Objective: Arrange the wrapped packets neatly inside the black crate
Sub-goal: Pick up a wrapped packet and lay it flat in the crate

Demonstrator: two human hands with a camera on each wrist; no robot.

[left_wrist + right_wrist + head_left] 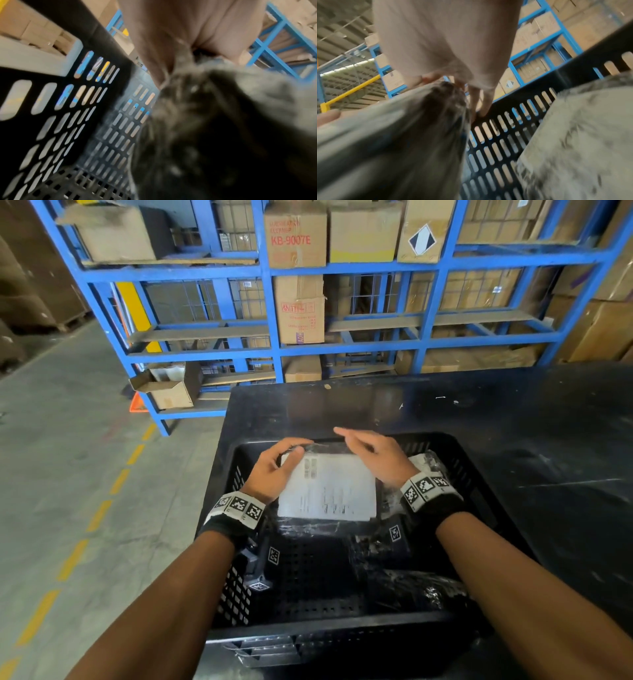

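Note:
A black slotted crate (342, 628) sits on a black table (513, 412). In its far half lies a plastic-wrapped packet (329, 491) with a white printed label facing up. My left hand (294, 450) grips the packet's far left corner, thumb on the label and fingers curled over the edge. My right hand (359, 446) rests on the far right edge with fingers straight. The left wrist view shows my palm (171, 33) above the blurred packet (223, 121) and the crate wall (51, 121). In the right wrist view my fingers (481, 108) reach down beside the packet (402, 135).
Another wrapped packet (424, 463) leans in the crate's far right corner, and a dark wrapped one (421, 590) lies at the near right. The crate's near left floor (308, 577) is bare. Blue shelving (267, 302) with cardboard boxes stands beyond the table.

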